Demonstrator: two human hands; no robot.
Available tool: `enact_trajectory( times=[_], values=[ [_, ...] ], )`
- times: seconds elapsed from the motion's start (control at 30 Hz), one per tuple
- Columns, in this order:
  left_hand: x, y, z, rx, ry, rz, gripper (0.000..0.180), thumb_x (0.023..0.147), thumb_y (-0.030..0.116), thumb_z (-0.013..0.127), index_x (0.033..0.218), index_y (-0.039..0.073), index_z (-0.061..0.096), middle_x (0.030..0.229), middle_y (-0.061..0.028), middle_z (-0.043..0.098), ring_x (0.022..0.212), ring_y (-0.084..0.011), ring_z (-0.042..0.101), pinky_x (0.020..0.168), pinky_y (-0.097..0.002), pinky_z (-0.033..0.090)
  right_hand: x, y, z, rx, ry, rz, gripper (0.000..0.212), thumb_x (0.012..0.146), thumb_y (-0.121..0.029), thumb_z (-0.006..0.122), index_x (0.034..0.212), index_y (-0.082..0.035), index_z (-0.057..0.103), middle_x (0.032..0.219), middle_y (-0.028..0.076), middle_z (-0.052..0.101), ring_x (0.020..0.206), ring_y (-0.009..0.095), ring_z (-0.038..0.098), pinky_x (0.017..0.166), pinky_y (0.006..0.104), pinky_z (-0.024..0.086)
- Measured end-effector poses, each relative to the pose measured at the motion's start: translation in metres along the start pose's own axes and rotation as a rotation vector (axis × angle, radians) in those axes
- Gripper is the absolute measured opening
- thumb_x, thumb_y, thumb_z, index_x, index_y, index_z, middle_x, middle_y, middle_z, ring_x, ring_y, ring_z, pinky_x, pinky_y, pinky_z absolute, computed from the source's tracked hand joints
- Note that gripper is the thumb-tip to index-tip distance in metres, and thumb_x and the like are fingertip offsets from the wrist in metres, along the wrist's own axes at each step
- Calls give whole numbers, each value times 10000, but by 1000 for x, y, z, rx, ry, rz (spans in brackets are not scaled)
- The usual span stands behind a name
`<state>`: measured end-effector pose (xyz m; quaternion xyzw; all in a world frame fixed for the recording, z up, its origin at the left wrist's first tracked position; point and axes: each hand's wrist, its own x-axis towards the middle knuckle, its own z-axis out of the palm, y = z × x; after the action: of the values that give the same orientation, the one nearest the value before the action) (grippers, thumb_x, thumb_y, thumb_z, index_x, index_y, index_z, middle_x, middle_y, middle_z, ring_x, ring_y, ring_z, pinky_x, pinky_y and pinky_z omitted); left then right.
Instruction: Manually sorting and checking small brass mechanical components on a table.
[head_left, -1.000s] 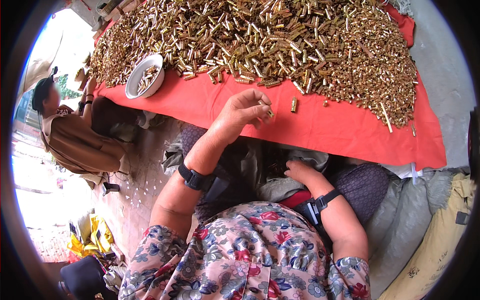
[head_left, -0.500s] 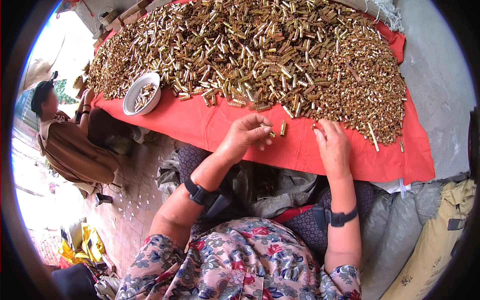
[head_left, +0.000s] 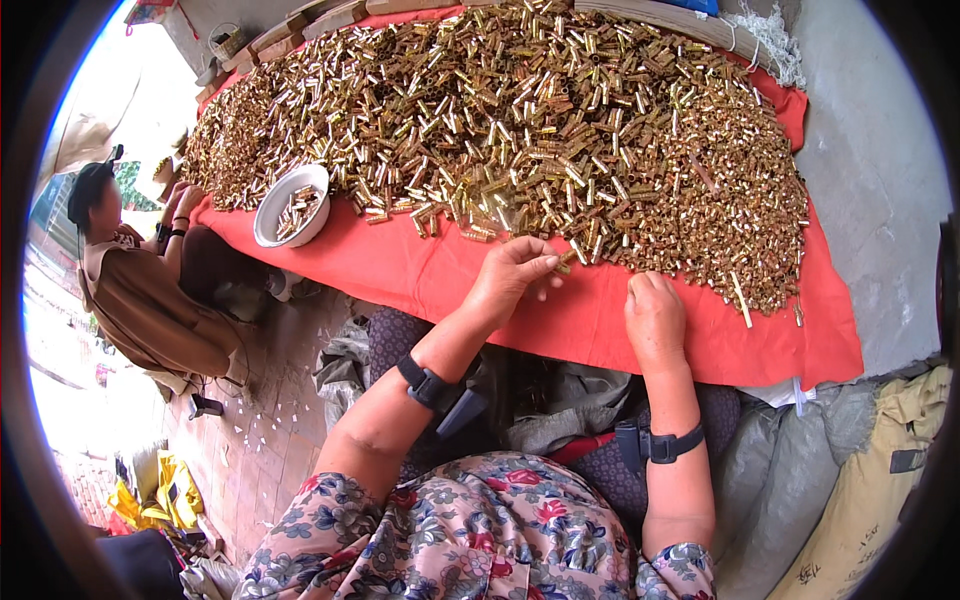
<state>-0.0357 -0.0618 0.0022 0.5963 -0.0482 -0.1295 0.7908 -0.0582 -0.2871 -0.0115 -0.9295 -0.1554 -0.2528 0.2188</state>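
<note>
Thumb and fingers of my left hand (head_left: 512, 278) pinch a short brass-coloured tube (head_left: 567, 258), held just over the red cloth (head_left: 400, 250). It may be more than one tube; the fingers partly cover it. My right hand (head_left: 656, 318) is closed above the cloth to the right, its fingers curled together, and whatever lies in them is hidden. Beyond both hands spreads a big heap of brass-coloured tubes (head_left: 470, 130). At the right it passes into a heap of smaller brass-coloured pieces (head_left: 745, 190).
A white bowl (head_left: 265, 222) with some tubes in it stands on the cloth's left part. A pale stick (head_left: 741, 299) lies by the small pieces. Another person (head_left: 160, 290) sits at the left end. Grey and tan sacks (head_left: 870, 480) are at the right.
My right hand has drawn nearer and curled, hiding the small brass piece at its fingertips. My left hand has moved right; the loose tube beside it no longer shows apart. The view has shifted slightly.
</note>
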Motion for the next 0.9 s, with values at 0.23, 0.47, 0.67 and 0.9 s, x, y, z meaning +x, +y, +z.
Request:
enact_trajectory(
  times=[0.23, 0.47, 0.67, 0.9],
  values=[
    [-22, -2, 1, -195, -31, -76, 107, 901, 131, 582, 962, 44, 569, 848, -43, 637, 702, -109, 623, 524, -197, 468, -4, -42, -13, 1259, -105, 496, 110, 795, 74, 611, 883, 9, 601, 826, 15, 598, 768, 69, 586, 717, 204, 480],
    [-30, -3, 7, -273, -81, -86, 102, 899, 105, 580, 972, 35, 565, 849, -70, 641, 705, -131, 631, 543, -219, 494, -12, -58, -4, 1444, -98, 534, 115, 807, 43, 633, 908, -12, 629, 888, 3, 614, 791, 71, 571, 746, 212, 479],
    [-34, -4, 10, -273, -99, -62, 100, 902, 104, 576, 971, 33, 561, 847, -83, 641, 716, -138, 634, 561, -228, 505, -15, -59, -2, 1500, -72, 562, 111, 801, 39, 643, 901, -8, 649, 893, 11, 617, 827, 93, 583, 772, 228, 481],
    [-33, -8, 15, -310, -154, 19, 93, 906, 91, 564, 978, 32, 558, 855, -95, 643, 747, -161, 646, 566, -245, 522, -16, -55, -4, 1598, -47, 542, 136, 786, 48, 648, 917, 14, 649, 939, 42, 615, 869, 122, 593, 803, 244, 487]
  ],
)
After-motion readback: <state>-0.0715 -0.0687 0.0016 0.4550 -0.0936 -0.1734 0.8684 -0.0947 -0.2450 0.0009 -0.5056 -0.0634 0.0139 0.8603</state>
